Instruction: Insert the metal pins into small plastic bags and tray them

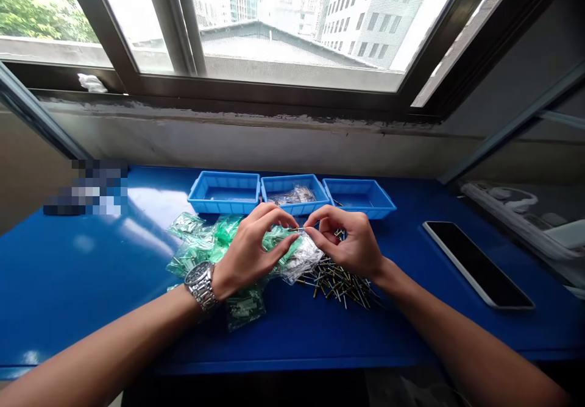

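Observation:
Above the middle of the blue table, my left hand and my right hand face each other, fingertips nearly meeting. Between them they pinch a thin metal pin, held roughly level; its ends are hidden by the fingers. Below my right hand lies a loose pile of similar slim pins, gold and silver or dark in colour. Green plastic packets are heaped behind and beside my left hand. Under both hands rest clear packets that look silvery.
Along the back stand a left blue tray, a middle tray holding clear packets with small metal pieces, and a right tray. A phone lies at the right. A window and metal frame bars border the table.

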The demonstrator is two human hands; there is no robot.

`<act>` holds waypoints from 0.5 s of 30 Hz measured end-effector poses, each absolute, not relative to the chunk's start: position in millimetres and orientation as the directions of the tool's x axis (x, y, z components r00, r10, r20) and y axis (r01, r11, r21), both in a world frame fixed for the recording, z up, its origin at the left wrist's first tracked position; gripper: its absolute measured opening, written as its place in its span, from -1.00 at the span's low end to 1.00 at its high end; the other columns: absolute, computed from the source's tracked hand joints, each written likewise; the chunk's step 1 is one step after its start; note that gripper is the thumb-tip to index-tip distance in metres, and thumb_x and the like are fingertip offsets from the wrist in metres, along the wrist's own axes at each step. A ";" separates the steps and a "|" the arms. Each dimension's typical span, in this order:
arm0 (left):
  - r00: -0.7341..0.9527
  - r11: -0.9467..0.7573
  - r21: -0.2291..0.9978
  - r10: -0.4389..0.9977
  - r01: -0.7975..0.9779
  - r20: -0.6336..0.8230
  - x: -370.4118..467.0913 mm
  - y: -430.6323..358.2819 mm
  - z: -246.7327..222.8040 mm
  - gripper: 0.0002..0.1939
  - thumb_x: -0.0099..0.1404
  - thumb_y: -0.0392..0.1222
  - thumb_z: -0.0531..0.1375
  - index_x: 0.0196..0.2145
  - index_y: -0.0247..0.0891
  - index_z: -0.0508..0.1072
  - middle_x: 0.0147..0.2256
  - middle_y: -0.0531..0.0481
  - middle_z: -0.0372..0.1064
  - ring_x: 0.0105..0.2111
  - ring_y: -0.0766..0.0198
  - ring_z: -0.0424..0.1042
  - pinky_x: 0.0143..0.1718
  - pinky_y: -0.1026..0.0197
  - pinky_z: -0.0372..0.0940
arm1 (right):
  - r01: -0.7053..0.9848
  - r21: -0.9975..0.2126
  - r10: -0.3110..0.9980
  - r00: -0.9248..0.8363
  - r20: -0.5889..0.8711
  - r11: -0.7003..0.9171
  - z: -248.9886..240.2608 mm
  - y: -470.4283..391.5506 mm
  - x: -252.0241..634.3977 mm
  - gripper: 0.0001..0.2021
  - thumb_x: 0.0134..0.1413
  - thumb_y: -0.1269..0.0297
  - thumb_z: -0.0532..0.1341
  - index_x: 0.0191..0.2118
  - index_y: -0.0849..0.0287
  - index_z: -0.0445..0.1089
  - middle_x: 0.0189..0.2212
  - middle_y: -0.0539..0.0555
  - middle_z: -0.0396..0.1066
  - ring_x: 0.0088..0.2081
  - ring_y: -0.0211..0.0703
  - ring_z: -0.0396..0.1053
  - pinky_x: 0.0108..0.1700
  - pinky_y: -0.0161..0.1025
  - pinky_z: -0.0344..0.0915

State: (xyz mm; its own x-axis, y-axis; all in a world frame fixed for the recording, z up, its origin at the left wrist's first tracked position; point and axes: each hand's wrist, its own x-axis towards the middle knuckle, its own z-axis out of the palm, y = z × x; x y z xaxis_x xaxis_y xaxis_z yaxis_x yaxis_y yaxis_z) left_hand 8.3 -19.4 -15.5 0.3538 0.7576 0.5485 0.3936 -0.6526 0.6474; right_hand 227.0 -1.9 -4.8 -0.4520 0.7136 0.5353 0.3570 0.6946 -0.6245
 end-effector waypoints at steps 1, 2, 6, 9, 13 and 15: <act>0.351 -0.652 0.651 0.758 0.390 0.549 8.3 -19.5 -15.7 -0.93 0.42 -0.24 0.28 -0.15 -0.26 0.51 -0.18 -0.08 0.46 -0.17 0.16 0.44 -0.17 0.08 0.40 | 0.352 -0.631 0.717 -0.446 0.536 0.691 -6.0 -3.2 225.6 -0.93 0.23 0.30 0.32 -0.26 0.18 0.48 -0.64 -0.16 0.17 -0.64 -0.38 0.11 -0.58 -0.34 0.12; 0.349 -0.650 0.655 0.760 0.385 0.549 8.2 -19.6 -15.9 -0.94 0.42 -0.24 0.28 -0.16 -0.25 0.51 -0.19 -0.08 0.46 -0.18 0.17 0.44 -0.18 0.09 0.39 | 0.352 -0.636 0.721 -0.441 0.535 0.687 -7.1 -4.4 224.6 -0.93 0.23 0.30 0.32 -0.25 0.18 0.48 -0.64 -0.17 0.17 -0.64 -0.37 0.11 -0.58 -0.34 0.12; 0.332 -0.636 0.684 0.771 0.358 0.544 7.9 -19.7 -15.9 -0.96 0.42 -0.25 0.29 -0.18 -0.25 0.52 -0.22 -0.06 0.47 -0.20 0.17 0.44 -0.19 0.10 0.39 | 0.367 -0.648 0.740 -0.420 0.525 0.668 -11.5 -6.6 222.6 -0.93 0.23 0.29 0.31 -0.26 0.16 0.48 -0.64 -0.16 0.14 -0.64 -0.36 0.10 -0.57 -0.33 0.11; 0.323 -0.624 0.704 0.780 0.339 0.536 7.6 -19.5 -15.1 -0.96 0.41 -0.28 0.29 -0.18 -0.25 0.52 -0.22 -0.06 0.47 -0.19 0.17 0.44 -0.18 0.10 0.39 | 0.353 -0.668 0.746 -0.446 0.495 0.655 -14.7 -6.3 222.6 -0.93 0.24 0.30 0.30 -0.25 0.17 0.48 -0.64 -0.16 0.13 -0.63 -0.36 0.09 -0.57 -0.34 0.09; 0.327 -0.640 0.703 0.766 0.310 0.553 7.8 -20.6 -13.3 -0.95 0.39 -0.29 0.31 -0.17 -0.25 0.53 -0.22 -0.05 0.47 -0.19 0.18 0.45 -0.18 0.12 0.39 | 0.322 -0.680 0.732 -0.483 0.481 0.659 -18.3 -6.8 220.4 -0.92 0.25 0.30 0.30 -0.21 0.20 0.48 -0.65 -0.17 0.12 -0.64 -0.37 0.07 -0.57 -0.35 0.07; 0.326 -0.649 0.700 0.758 0.298 0.565 8.7 -22.2 -12.5 -0.95 0.39 -0.29 0.31 -0.18 -0.25 0.53 -0.22 -0.05 0.47 -0.18 0.19 0.44 -0.18 0.13 0.39 | 0.300 -0.690 0.727 -0.491 0.480 0.658 -19.9 -8.0 217.9 -0.89 0.25 0.28 0.32 -0.19 0.21 0.49 -0.65 -0.17 0.15 -0.64 -0.37 0.09 -0.57 -0.36 0.08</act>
